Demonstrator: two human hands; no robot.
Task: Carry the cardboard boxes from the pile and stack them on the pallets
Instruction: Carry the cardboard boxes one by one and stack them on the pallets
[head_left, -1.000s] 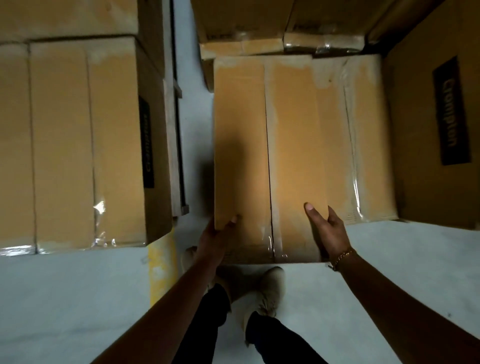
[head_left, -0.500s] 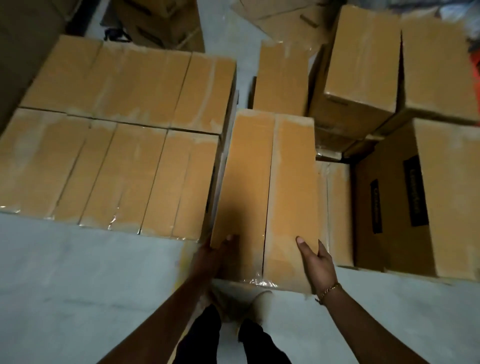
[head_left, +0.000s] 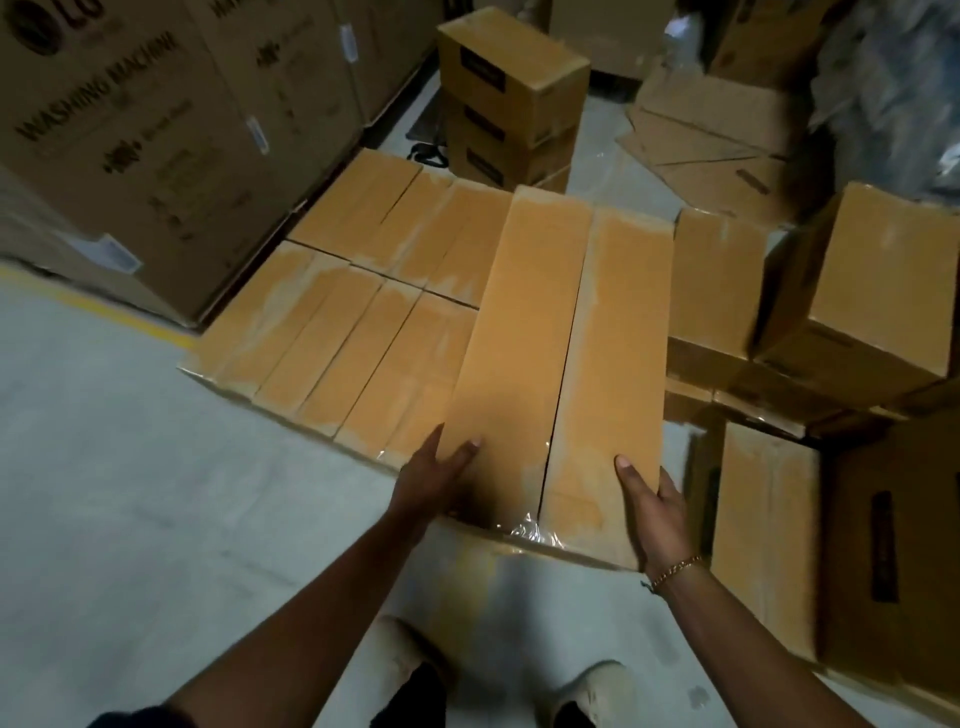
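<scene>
Mid-carry: my left hand (head_left: 431, 478) and right hand (head_left: 655, 506) clasp the near end of a long tan taped cardboard box (head_left: 561, 358) beside the flat layer of stacked tan boxes (head_left: 353, 322); the jumbled brown box pile (head_left: 857, 312) at right is not yet moved.

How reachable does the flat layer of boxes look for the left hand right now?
Probably not yet: the left hand grips the carried box, as does the right hand. The layer lies close beside it, nothing between.

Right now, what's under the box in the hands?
Below the near edge of the held box, only grey floor and a shoe show. Left hand and right hand grip its corners. Whatever lies beneath its far end is covered.
</scene>
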